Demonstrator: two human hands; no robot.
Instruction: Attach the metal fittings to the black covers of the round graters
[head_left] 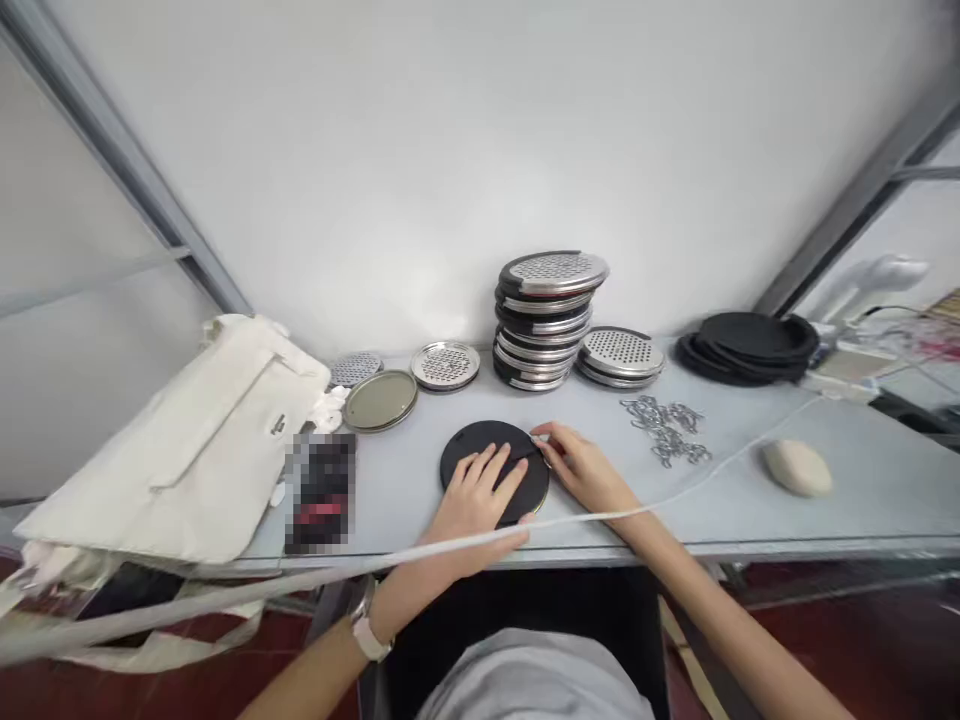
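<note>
A round black case (474, 437) lies on the table in front of me. Flat on top of it rests my left hand (476, 495), its fingers spread and stretched out. At the case's upper right edge, my right hand (589, 472) pinches with thumb and forefinger. Something small and shiny shows by those fingertips, too small to name. To the right of that hand lies a loose heap of small metal clasps (666, 430). Behind the case rises a stack of round, perforated metal discs with black covers (551, 320).
Perforated discs (621, 352) and black cases (750, 345) stand back right; a pale rounded object (797, 468) lies at right. A grey-green disc (380, 400), another perforated disc (445, 365) and a white bag (180, 450) sit left. A white cable (300, 577) crosses the foreground.
</note>
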